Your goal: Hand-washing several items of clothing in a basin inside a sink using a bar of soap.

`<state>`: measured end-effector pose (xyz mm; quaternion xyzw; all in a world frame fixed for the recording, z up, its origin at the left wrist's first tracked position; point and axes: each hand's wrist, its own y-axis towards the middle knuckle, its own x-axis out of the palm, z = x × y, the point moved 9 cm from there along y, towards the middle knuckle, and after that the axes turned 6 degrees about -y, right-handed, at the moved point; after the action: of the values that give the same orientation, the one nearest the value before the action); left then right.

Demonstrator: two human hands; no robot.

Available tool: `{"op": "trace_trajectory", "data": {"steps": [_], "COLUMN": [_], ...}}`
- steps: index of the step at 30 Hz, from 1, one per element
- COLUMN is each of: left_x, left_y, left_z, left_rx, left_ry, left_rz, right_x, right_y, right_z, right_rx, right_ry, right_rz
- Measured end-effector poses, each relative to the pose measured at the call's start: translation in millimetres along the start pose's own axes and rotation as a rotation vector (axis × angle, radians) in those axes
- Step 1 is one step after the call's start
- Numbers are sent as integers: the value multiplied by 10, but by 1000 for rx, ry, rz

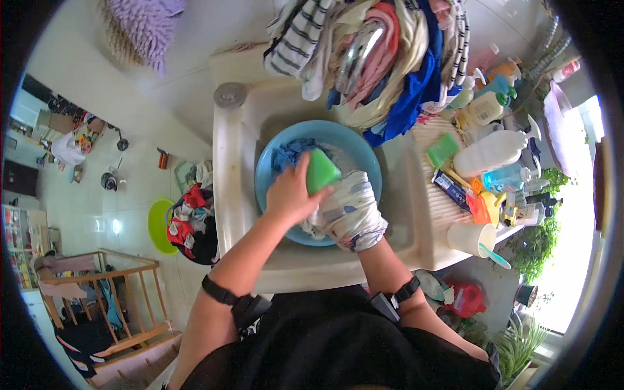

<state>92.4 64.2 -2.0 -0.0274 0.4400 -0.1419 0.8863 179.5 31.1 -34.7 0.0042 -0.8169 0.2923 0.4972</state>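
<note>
My left hand [292,195] grips a green bar of soap [321,170], its thumb reaching toward a pale patterned cloth [353,212]. That cloth is wrapped around my right hand and wrist; the fingers are hidden beneath it. Both hands are over a light blue plastic basin [375,170] standing in a pale sink [404,214]. A blue cloth [292,153] lies in the basin, beside cloudy water.
Clothes [414,73] hang over the tap at the sink's far side. On the ribbed ledge at right are another green bar [442,151], a toothpaste tube [451,189], several pump bottles and a white cup [470,239]. A laundry basket [212,243] stands left, on the floor.
</note>
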Motion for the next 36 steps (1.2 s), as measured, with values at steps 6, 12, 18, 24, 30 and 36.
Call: {"op": "trace_trajectory", "data": {"steps": [6, 12, 18, 24, 30, 36], "left_x": [235, 234, 653, 1123, 1294, 501], "left_y": [-65, 82, 516, 1188, 1120, 535], "left_z": [-96, 158, 1796, 2254, 2400, 1614], "left_rx": [49, 38, 320, 241, 421, 675], "left_ry": [-22, -36, -173, -12, -134, -794], "left_rz": [-14, -128, -218, -115, -223, -213], "right_x": [-47, -485, -923, -440, -636, 22], "right_y": [20, -81, 0, -521, -296, -236], "right_z": [35, -63, -92, -652, -640, -727], "right_rx": [21, 101, -116, -509, -369, -701], "right_ry": [-37, 1, -605, -1257, -1329, -2129], "right_rz": [0, 111, -43, 1329, 849, -59]}}
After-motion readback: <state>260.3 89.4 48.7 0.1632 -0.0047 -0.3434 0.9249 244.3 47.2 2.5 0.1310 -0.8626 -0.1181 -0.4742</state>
